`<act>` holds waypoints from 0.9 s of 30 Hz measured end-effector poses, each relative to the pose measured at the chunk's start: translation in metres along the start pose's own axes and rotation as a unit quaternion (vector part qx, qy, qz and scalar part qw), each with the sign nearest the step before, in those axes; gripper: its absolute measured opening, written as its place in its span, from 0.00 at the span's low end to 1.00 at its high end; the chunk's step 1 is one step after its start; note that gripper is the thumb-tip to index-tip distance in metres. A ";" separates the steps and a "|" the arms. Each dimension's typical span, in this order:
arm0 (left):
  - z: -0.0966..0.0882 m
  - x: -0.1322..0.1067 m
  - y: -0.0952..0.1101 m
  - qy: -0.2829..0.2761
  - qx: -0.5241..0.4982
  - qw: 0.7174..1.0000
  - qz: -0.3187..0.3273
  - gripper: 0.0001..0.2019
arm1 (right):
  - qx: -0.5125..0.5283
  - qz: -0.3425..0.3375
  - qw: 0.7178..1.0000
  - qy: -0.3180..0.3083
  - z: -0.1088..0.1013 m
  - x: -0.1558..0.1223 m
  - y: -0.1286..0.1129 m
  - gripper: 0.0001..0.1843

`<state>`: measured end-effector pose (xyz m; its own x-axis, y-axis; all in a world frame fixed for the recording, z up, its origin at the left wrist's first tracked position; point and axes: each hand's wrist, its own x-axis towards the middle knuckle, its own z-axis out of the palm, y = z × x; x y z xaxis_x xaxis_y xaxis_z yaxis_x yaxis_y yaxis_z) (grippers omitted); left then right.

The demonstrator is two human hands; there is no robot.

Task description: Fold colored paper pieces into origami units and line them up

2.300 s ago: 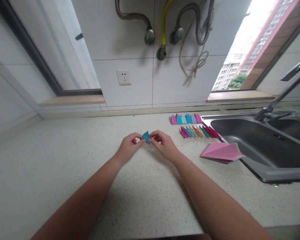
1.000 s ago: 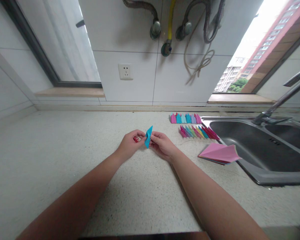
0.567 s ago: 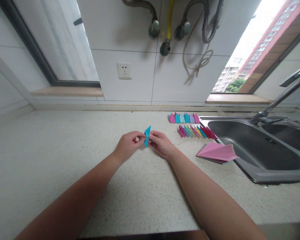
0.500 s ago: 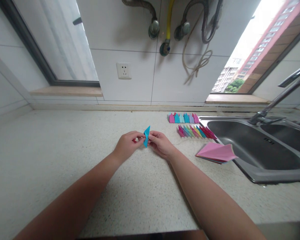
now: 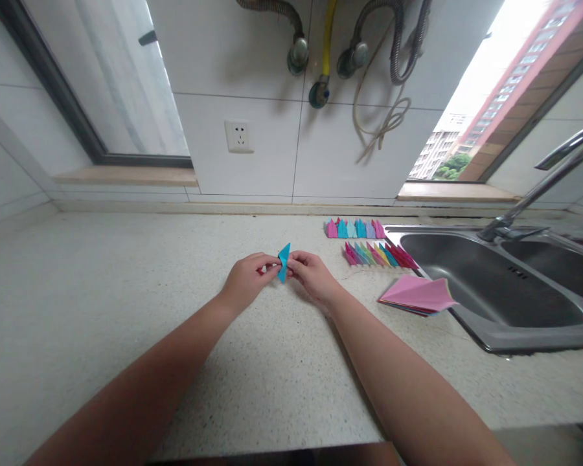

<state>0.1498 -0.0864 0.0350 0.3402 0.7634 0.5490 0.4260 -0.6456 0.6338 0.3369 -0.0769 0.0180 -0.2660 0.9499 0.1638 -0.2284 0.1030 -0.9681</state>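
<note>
A small blue folded paper piece (image 5: 284,262) is held just above the countertop, its pointed ends sticking out at top and bottom. From its left side my left hand (image 5: 250,277) pinches it between thumb and fingers. My right hand (image 5: 311,273) grips it from the right, with the fingers curled and partly hidden behind the paper. To the right stand two rows of colourful folded paper pieces, a back row (image 5: 354,229) and a front row (image 5: 379,255). Closer to me lies a stack of paper sheets (image 5: 416,294), pink on top.
The speckled countertop (image 5: 126,278) runs under both forearms. A steel double sink (image 5: 495,278) with a faucet (image 5: 529,200) takes up the right side. On the tiled wall are a socket (image 5: 240,136), pipes and a looped cord (image 5: 393,120).
Both hands keep their pinch on the blue folded paper, with barely any finger movement. The whole view has shifted slightly.
</note>
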 end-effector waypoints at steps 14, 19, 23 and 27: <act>0.003 0.000 -0.008 -0.041 -0.110 0.988 -0.096 0.11 | -0.146 -0.056 0.983 0.097 -0.001 -0.003 -0.011 0.11; 0.001 0.000 -0.009 -0.067 -0.108 0.987 -0.096 0.13 | -0.167 -0.054 0.981 0.086 -0.001 -0.004 -0.010 0.10; 0.000 0.000 -0.009 -0.068 -0.103 0.988 -0.097 0.13 | -0.167 -0.053 0.981 0.084 -0.002 -0.003 -0.009 0.10; 0.001 -0.001 -0.009 -0.069 -0.100 0.987 -0.100 0.12 | -0.165 -0.054 0.981 0.083 -0.001 -0.003 -0.010 0.11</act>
<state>0.1459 -0.0812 0.0281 0.3824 0.8627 0.3310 0.3261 -0.4612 0.8252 0.3412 -0.0801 0.0268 -0.0953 0.9601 0.2628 0.0758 0.2703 -0.9598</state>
